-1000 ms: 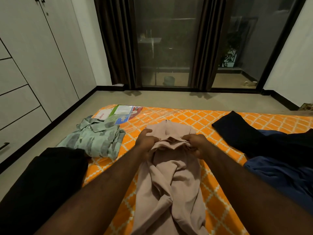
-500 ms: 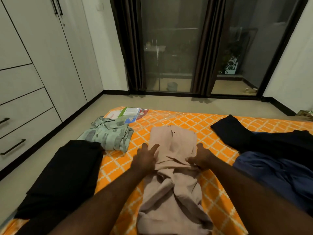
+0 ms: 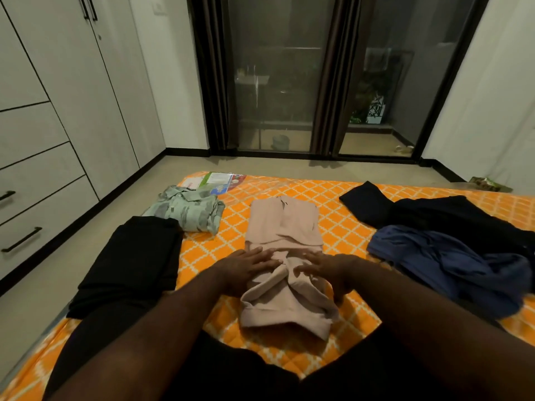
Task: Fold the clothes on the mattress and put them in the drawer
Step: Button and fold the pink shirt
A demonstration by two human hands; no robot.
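Moved: both hands. The left hand and the right hand were pinching the upper fold of the beige garment a second ago. They now lie flat across its middle with fingers straight. The grip of each is open and holds nothing; the palms only press the cloth.

Changed: the far half of the beige garment now lies as a smooth rectangle. The near half, towards the person, is still bunched and rumpled.

Meaning for the task: this looks like a smoothing step partway through the fold. The near half probably has to be flattened and brought over before the piece can go to a drawer.

Location of the task's thing: the beige garment lies mid-way across the orange diamond-patterned mattress.

Other items, placed from the beige garment:
- Far left: a green patterned shirt, folded.
- Near left: a black garment, folded.
- Right: a navy garment, unfolded, with a second black garment just beyond it.
- Well to the left, across the floor: the wardrobe drawers, closed.

Writing: a printed sheet lies far left beyond the shirt, its text too small to read. No brand shows on any garment.
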